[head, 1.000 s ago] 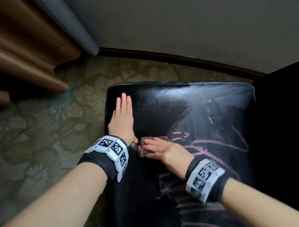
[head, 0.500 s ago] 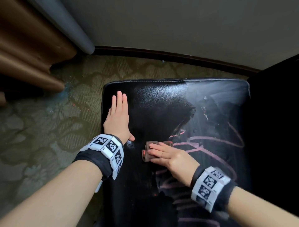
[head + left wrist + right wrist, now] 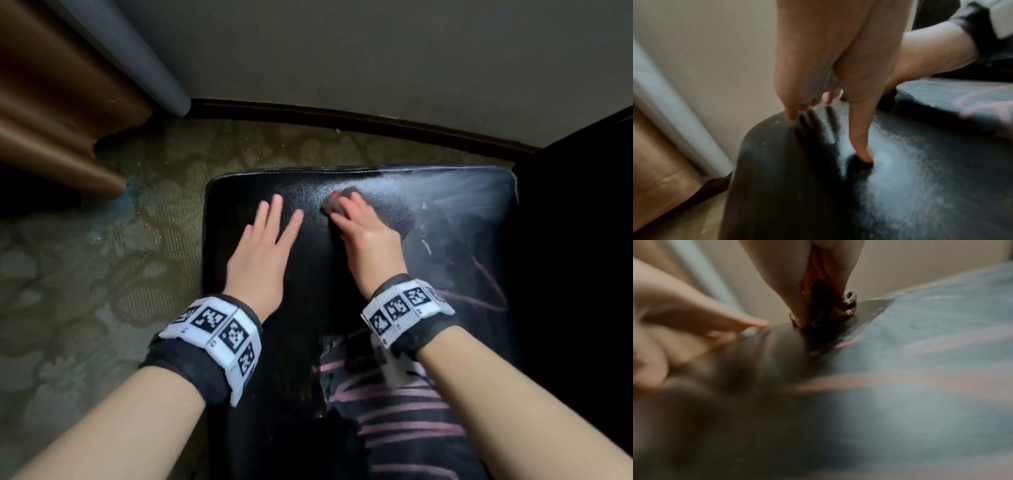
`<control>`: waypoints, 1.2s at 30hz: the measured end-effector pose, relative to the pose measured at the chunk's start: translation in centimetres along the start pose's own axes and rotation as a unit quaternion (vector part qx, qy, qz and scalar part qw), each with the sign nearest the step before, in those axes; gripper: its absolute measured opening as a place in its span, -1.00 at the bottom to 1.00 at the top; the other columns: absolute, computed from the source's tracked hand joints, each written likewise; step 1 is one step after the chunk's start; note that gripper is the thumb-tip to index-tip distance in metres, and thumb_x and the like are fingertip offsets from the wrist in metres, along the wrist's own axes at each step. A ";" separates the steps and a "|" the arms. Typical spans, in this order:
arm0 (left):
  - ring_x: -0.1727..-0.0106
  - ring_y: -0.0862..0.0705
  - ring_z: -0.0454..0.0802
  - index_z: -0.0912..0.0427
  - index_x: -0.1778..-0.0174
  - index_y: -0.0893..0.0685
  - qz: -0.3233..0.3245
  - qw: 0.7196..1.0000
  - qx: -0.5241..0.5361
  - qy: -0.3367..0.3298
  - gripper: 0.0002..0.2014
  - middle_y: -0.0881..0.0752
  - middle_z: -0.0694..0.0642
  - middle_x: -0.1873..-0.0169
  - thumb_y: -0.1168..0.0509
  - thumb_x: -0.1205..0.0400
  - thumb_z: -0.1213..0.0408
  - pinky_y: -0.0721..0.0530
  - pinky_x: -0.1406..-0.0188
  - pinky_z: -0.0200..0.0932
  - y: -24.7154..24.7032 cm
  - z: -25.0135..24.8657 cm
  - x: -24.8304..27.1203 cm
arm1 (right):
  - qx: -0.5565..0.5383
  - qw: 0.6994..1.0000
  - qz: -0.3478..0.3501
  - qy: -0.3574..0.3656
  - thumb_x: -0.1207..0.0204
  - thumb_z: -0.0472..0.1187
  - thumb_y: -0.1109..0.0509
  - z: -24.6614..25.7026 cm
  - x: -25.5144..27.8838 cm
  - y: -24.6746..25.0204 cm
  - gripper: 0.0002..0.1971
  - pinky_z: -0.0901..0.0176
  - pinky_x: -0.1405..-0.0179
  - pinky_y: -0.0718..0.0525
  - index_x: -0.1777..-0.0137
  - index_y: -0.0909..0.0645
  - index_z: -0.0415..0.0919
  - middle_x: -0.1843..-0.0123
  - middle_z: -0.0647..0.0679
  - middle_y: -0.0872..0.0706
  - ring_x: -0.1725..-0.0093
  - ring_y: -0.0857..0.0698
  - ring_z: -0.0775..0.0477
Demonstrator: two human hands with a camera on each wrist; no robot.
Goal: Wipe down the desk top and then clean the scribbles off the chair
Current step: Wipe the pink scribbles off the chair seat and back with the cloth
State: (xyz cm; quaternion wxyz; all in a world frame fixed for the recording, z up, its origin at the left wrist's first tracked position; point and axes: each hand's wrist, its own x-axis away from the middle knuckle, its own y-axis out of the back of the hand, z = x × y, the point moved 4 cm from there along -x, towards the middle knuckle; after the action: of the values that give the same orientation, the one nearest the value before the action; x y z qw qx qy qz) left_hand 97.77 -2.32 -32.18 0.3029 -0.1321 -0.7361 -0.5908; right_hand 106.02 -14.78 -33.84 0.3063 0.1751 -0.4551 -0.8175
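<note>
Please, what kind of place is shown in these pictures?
Probably a hotel-like room, though not certain: a patterned carpet, a heavy brown curtain beside the wall, and a black padded chair seat.

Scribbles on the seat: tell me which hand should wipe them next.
Right. The right hand presses the cloth on the seat, and the pink scribbles lie on its side, nearer the person. The left hand lies flat on the seat, holding nothing, so it can brace.
</note>
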 end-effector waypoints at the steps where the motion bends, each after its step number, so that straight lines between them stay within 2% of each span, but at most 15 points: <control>1: -0.65 0.33 0.10 0.06 -0.64 0.30 0.015 1.000 0.010 -0.020 0.18 0.40 0.17 -0.61 -0.54 -0.41 0.23 0.02 -0.61 -0.04 -0.1 -0.5 -0.1 | 0.018 0.998 0.025 0.053 -0.37 -0.48 -0.24 -0.4 0.0 0.5 -0.65 -0.39 -0.11 -0.64 -0.09 -0.73 -0.32 -0.25 -0.30 -0.68 -0.27 -0.63 -0.40; 4: -0.63 0.37 0.05 0.00 -0.64 0.28 0.049 0.998 0.048 -0.014 0.23 0.43 0.12 -0.60 -0.58 -0.36 0.12 0.03 -0.61 -0.03 -0.2 -1.0 -0.4 | 0.038 0.994 0.079 0.061 -0.48 -0.40 -0.27 -4.9 -1.6 4.6 -0.62 0.09 -0.29 -0.60 -0.26 -0.65 -0.12 -0.35 -0.06 -0.63 -0.30 -0.64 -0.12; 8: -0.63 0.37 0.07 0.02 -0.64 0.30 0.032 0.999 0.023 0.000 0.22 0.44 0.14 -0.60 -0.57 -0.38 0.15 0.04 -0.61 -0.06 -0.4 -1.3 -0.1 | 0.161 0.955 -0.003 -0.250 -0.56 -0.30 -0.29 -13.1 -2.6 10.7 -0.61 0.06 -0.19 -0.47 -0.37 -0.59 -0.07 -0.36 -0.12 -0.64 -0.23 -0.65 -0.27; 10: -0.63 0.37 0.09 0.03 -0.64 0.30 0.022 1.000 0.017 0.006 0.19 0.44 0.15 -0.60 -0.55 -0.40 0.19 0.05 -0.61 -0.05 -0.5 -1.6 0.0 | 0.159 0.940 -0.016 -0.301 -0.55 -0.31 -0.27 -13.9 -2.6 10.7 -0.60 0.08 -0.21 -0.40 -0.39 -0.58 -0.07 -0.37 -0.15 -0.62 -0.27 -0.61 -0.29; 12: -0.64 0.36 0.11 0.05 -0.64 0.29 0.013 1.000 0.010 0.019 0.17 0.43 0.18 -0.60 -0.54 -0.43 0.27 0.04 -0.62 -0.04 -0.8 -1.9 -0.1 | 0.110 0.956 -0.032 -0.271 -0.52 -0.40 -0.27 -12.3 -2.9 9.0 -0.60 0.25 -0.23 -0.33 -0.34 -0.61 -0.17 -0.40 -0.16 -0.58 -0.32 -0.58 -0.25; 14: -0.64 0.36 0.12 0.06 -0.64 0.29 0.005 0.999 0.000 0.032 0.14 0.42 0.19 -0.60 -0.52 -0.45 0.34 0.02 -0.62 -0.04 -0.9 -2.2 -0.1 | 0.047 0.987 -0.049 -0.144 -0.42 -0.52 -0.28 -9.0 -3.3 6.7 -0.62 0.44 -0.24 -0.32 -0.20 -0.69 -0.28 -0.34 -0.20 -0.63 -0.29 -0.63 -0.21; 17: -0.64 0.36 0.11 0.05 -0.64 0.31 0.010 0.999 -0.007 0.033 0.15 0.42 0.19 -0.60 -0.52 -0.45 0.28 0.02 -0.62 -0.04 -0.9 -2.1 -0.1 | 0.028 0.996 0.019 0.084 -0.30 -0.57 -0.31 -5.3 -1.6 4.3 -0.65 0.23 -0.26 -0.52 -0.04 -0.74 -0.31 -0.22 -0.25 -0.71 -0.25 -0.68 -0.25; 19: -0.64 0.37 0.11 0.05 -0.63 0.34 0.024 0.999 -0.009 0.030 0.17 0.43 0.19 -0.59 -0.52 -0.44 0.20 0.02 -0.62 -0.04 -0.8 -1.9 0.0 | 0.021 0.989 0.060 0.137 -0.38 -0.51 -0.32 -6.2 -1.1 5.2 -0.67 0.23 -0.31 -0.52 -0.11 -0.72 -0.31 -0.25 -0.21 -0.69 -0.31 -0.63 -0.13; 21: -0.64 0.36 0.11 0.05 -0.63 0.34 0.024 0.999 -0.016 0.031 0.18 0.43 0.19 -0.60 -0.53 -0.44 0.17 0.02 -0.62 -0.04 -0.7 -1.9 0.0 | 0.033 0.996 0.051 0.072 -0.50 -0.43 -0.29 -8.9 -1.5 7.4 -0.68 0.33 -0.35 -0.43 -0.21 -0.67 -0.26 -0.31 -0.13 -0.65 -0.31 -0.62 -0.08; 24: -0.64 0.36 0.13 0.07 -0.64 0.32 0.016 0.999 -0.017 0.043 0.15 0.42 0.21 -0.60 -0.51 -0.46 0.27 0.01 -0.62 -0.02 -0.8 -2.2 0.1 | 0.096 0.980 -0.019 -0.175 -0.56 -0.36 -0.28 -11.9 -2.5 9.6 -0.66 -0.01 -0.22 -0.53 -0.30 -0.64 -0.17 -0.39 -0.12 -0.60 -0.19 -0.67 -0.31; 25: -0.64 0.36 0.13 0.08 -0.64 0.32 0.012 0.999 -0.019 0.048 0.14 0.41 0.22 -0.60 -0.50 -0.46 0.33 0.01 -0.62 -0.02 -0.8 -2.4 0.1 | 0.115 0.971 -0.029 -0.205 -0.56 -0.36 -0.26 -11.4 -2.7 9.3 -0.65 -0.04 -0.20 -0.51 -0.31 -0.63 -0.15 -0.41 -0.12 -0.58 -0.20 -0.65 -0.33; 29: -0.64 0.35 0.16 0.11 -0.64 0.32 0.011 0.998 -0.028 0.060 0.11 0.41 0.24 -0.59 -0.46 -0.47 0.43 -0.02 -0.62 -0.01 -1.1 -2.7 0.0 | 0.052 0.998 0.014 -0.025 -0.45 -0.44 -0.21 -5.7 -1.7 4.9 -0.63 0.15 -0.20 -0.56 -0.16 -0.69 -0.16 -0.34 -0.09 -0.62 -0.27 -0.65 -0.15; 32: -0.64 0.35 0.15 0.10 -0.63 0.32 0.010 0.998 -0.031 0.057 0.12 0.41 0.23 -0.60 -0.48 -0.47 0.36 -0.03 -0.61 -0.03 -1.0 -2.5 0.0 | 0.031 0.992 0.051 0.108 -0.30 -0.54 -0.26 -4.9 0.4 3.5 -0.59 0.03 -0.22 -0.66 -0.11 -0.71 -0.28 -0.24 -0.20 -0.70 -0.28 -0.67 -0.21; 34: -0.64 0.35 0.13 0.09 -0.63 0.32 0.010 0.998 -0.028 0.053 0.12 0.41 0.22 -0.60 -0.49 -0.48 0.32 -0.02 -0.61 -0.05 -1.0 -2.4 0.0 | 0.017 0.996 0.037 0.078 -0.35 -0.55 -0.28 -7.3 0.4 5.3 -0.54 0.13 -0.34 -0.53 -0.22 -0.65 -0.21 -0.31 -0.14 -0.64 -0.32 -0.63 -0.10; 36: -0.64 0.35 0.12 0.08 -0.64 0.31 0.007 0.998 -0.029 0.050 0.12 0.40 0.22 -0.60 -0.49 -0.48 0.31 -0.03 -0.61 -0.05 -1.0 -2.4 0.0 | 0.070 0.997 -0.010 -0.043 -0.39 -0.54 -0.27 -11.1 0.1 7.7 -0.52 0.17 -0.27 -0.51 -0.26 -0.64 -0.14 -0.34 -0.08 -0.62 -0.24 -0.67 -0.11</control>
State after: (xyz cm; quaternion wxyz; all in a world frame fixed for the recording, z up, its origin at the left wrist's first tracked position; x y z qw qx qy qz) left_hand 97.87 -4.83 -32.67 0.3400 -0.1163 -0.7017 -0.6152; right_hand 114.90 -24.96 -33.10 0.2647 0.1653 -0.5224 -0.7936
